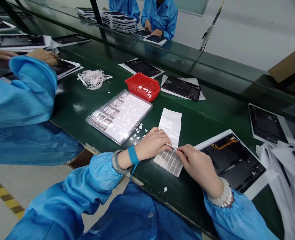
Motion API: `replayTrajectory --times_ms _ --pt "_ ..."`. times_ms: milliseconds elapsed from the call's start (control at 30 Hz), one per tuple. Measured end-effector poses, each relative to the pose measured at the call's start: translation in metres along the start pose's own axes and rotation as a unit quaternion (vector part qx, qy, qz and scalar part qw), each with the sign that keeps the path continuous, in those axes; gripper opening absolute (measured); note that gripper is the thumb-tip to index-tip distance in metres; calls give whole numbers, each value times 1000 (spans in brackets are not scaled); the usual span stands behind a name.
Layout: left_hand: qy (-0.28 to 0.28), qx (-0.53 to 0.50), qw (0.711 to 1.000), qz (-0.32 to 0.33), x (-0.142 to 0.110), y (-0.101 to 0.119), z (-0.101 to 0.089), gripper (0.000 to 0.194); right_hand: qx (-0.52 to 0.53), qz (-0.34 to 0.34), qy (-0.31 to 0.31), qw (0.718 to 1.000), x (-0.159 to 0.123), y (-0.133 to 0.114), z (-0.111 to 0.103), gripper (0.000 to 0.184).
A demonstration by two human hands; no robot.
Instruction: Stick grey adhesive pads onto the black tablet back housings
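A white sheet marked into small squares [168,164] lies on the green table in front of me, its plain upper part [172,121] stretching away from me. Over its middle, my left hand [152,144] is closed in a pinch on one end of a thin white strip [172,146]. Fingertips of my right hand [197,165] pinch the other end; whether the strip is still joined to the sheet I cannot tell. Beside my left hand are small white pieces [136,130] and a clear tray [134,115] with rows of small wired parts [104,118].
A red bin [139,80] holds white bits. Black device housings [181,87] lie on white paper, one [234,160] right beside my right hand. White strips [93,79] are heaped at left. A co-worker's sleeve [24,90] reaches in from the left; crumpled white sheets [285,173] are at right.
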State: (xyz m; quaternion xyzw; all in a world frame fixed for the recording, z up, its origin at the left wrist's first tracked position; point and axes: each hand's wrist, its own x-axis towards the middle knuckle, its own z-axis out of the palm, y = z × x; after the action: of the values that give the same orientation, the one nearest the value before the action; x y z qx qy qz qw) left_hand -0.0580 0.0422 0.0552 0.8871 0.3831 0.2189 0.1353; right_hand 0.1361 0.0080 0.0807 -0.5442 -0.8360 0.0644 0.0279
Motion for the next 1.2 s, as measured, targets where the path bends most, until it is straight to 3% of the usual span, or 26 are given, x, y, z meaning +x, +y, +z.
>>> replayTrajectory --times_ms 167,267,433,533,633,700,833,900,1000,1100,1200 --pt "-4 43 998 37 3 -1 0 23 -39 -54 38 997 10 -6 -18 16" --pt "-23 53 998 37 4 -2 1 27 -89 -78 36 992 13 -9 -22 23" --pt "-54 1 998 18 8 1 0 26 -110 -91 36 989 10 -10 -19 23" --pt "-81 -56 995 19 8 3 -3 24 -64 -106 36 992 -1 -4 -26 23" --pt "-100 -113 988 35 5 -1 -10 30 107 -95 18 990 -20 20 -44 20" --pt "-121 -151 980 51 4 -5 -17 42 233 -33 31 972 -35 47 -53 20" --pt "-143 -184 969 77 17 2 -25 43 301 98 31 948 -58 102 -43 29" --pt "-130 -146 975 103 29 19 -19 36 288 98 1 953 -63 116 -28 29" --pt "-136 -49 974 176 46 48 2 25 263 79 -30 961 -64 117 -10 23" --pt "-143 41 964 220 54 66 26 20 243 67 -52 966 -61 110 -6 18" --pt "-126 78 959 241 54 70 40 18 227 73 -51 970 -59 107 -7 16"
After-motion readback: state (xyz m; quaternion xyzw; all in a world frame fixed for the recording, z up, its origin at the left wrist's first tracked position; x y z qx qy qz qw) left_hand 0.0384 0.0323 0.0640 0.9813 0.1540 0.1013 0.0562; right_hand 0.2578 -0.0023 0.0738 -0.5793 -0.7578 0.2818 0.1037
